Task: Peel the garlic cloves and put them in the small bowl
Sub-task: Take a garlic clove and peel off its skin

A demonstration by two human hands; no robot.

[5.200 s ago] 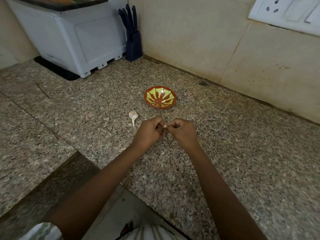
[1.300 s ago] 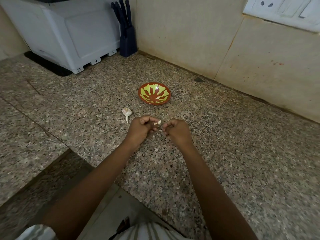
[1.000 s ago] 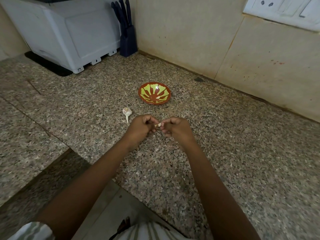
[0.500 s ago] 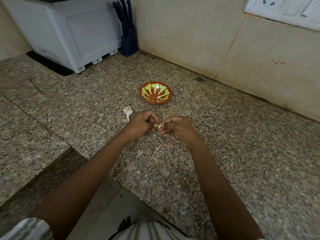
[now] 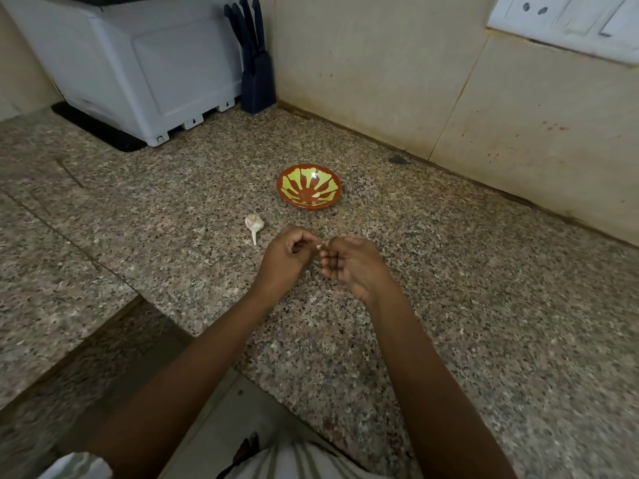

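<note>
Two hands, left hand point(image 5: 287, 254) and right hand point(image 5: 349, 262), together pinch a small pale garlic clove point(image 5: 318, 246) just in front of the round red-and-green glazed bowl point(image 5: 304, 196); peeling looks unfinished, so the skin likely comes off before the carry forward.

speckled granite counter point(image 5: 449, 305), small bowl point(image 5: 292, 181) in red and yellow-green near its middle, garlic bulb point(image 5: 254, 223) lying nearer and to the left, white appliance point(image 5: 138, 63) on a black mat point(image 5: 100, 129) at the far left, dark knife block point(image 5: 257, 81) just beside it
</note>
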